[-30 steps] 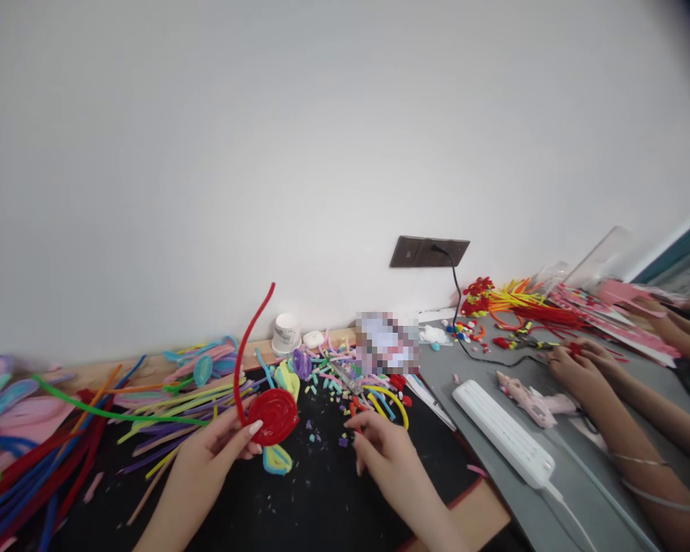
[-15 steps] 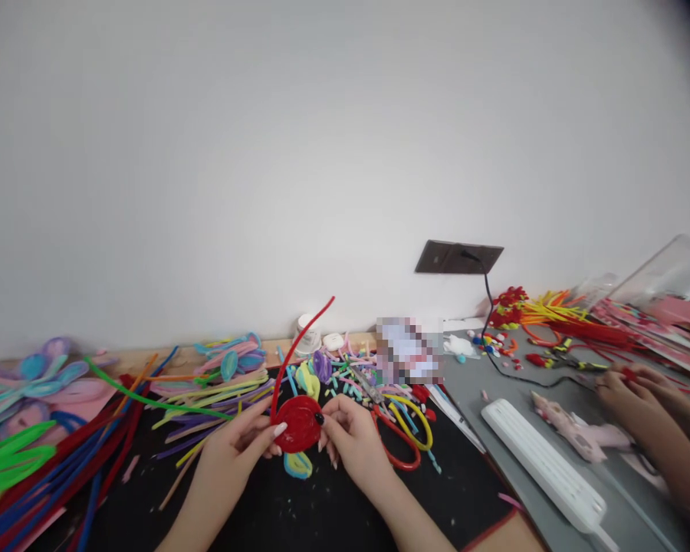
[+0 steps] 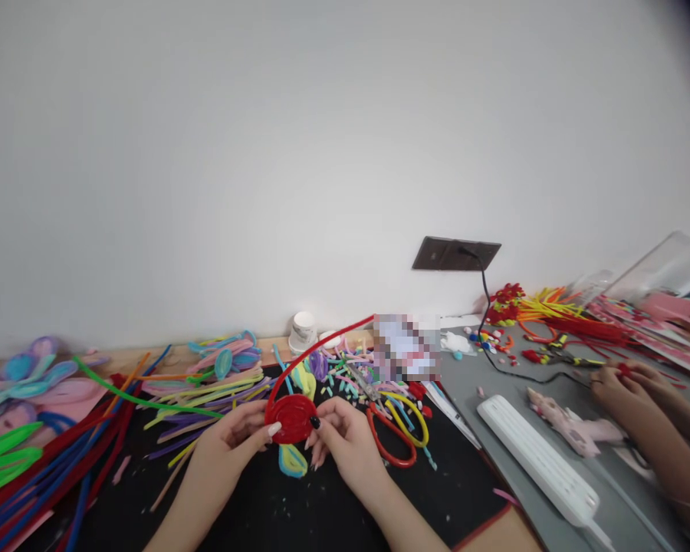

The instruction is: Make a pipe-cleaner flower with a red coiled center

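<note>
A red coiled disc (image 3: 292, 419) of fuzzy stem is held up between both hands over the black mat. My left hand (image 3: 238, 433) pinches its left edge, where a long loose red end (image 3: 322, 343) rises and bends to the right. On the right edge, my right hand (image 3: 339, 437) grips the disc, with a dark spot at the fingertip. Just below the disc lies a blue and yellow looped piece (image 3: 293, 461) on the mat. Scissors with red and yellow handles (image 3: 392, 437) rest right of my right hand.
Bundles of coloured stems (image 3: 86, 452) spread at the left. Small cut pieces (image 3: 345, 376) lie behind the hands. A white power strip (image 3: 537, 460), a pink glue gun (image 3: 575, 422) and a black cable (image 3: 517, 376) are on the grey table, near another person's hands (image 3: 632, 387).
The loose red end has swung down to the right, from nearly upright to a low arc. Both hands still hold the disc, which sits slightly further left in view.
</note>
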A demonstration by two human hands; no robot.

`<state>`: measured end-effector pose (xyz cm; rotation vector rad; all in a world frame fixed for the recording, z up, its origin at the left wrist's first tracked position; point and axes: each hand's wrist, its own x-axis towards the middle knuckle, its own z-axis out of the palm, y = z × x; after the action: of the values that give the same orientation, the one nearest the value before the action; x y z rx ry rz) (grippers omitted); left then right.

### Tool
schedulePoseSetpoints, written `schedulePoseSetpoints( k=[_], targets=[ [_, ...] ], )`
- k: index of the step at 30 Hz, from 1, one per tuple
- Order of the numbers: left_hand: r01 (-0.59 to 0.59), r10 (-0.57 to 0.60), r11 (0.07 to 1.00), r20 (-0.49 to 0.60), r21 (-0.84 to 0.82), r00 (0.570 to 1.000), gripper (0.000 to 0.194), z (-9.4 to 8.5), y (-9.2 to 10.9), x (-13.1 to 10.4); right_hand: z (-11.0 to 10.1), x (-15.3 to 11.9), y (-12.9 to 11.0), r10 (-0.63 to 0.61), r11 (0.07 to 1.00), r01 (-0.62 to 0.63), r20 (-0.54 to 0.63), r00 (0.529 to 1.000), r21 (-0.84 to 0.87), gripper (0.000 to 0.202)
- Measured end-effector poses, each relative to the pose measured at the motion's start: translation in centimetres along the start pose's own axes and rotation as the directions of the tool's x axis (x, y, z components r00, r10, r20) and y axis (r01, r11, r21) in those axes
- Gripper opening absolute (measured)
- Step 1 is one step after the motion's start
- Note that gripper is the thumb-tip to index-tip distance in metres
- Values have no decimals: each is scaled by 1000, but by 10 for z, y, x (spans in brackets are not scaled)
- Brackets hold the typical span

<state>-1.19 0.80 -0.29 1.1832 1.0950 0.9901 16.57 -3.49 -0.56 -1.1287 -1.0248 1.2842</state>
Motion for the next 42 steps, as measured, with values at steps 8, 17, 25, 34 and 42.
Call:
schedulePoseSetpoints(
  k=[8,17,25,34,42],
  targets=[
    [2,-1,999,18,-46,1000,41,-1,0,0,1,-2,2,3,999,-4,-29,1000,-49,25],
    [-55,57,998,98,-32,994,30,0,-6,3,1,-2,4,2,997,-4,-35,999,-71,19],
    [-58,61,998,119,-28,991,29,-2,-10,3,0,-5,-4,-7,971,-3,-42,999,-238,11],
    [-26,28,999,69,-27,997,30,0,-1,0,-3,-5,-5,-51,965,43,-23,998,-257,18],
    [6,3,998,141,-62,990,31,0,-4,0,-2,-5,-6,-31,954,26,-10,999,-300,21]
  ],
)
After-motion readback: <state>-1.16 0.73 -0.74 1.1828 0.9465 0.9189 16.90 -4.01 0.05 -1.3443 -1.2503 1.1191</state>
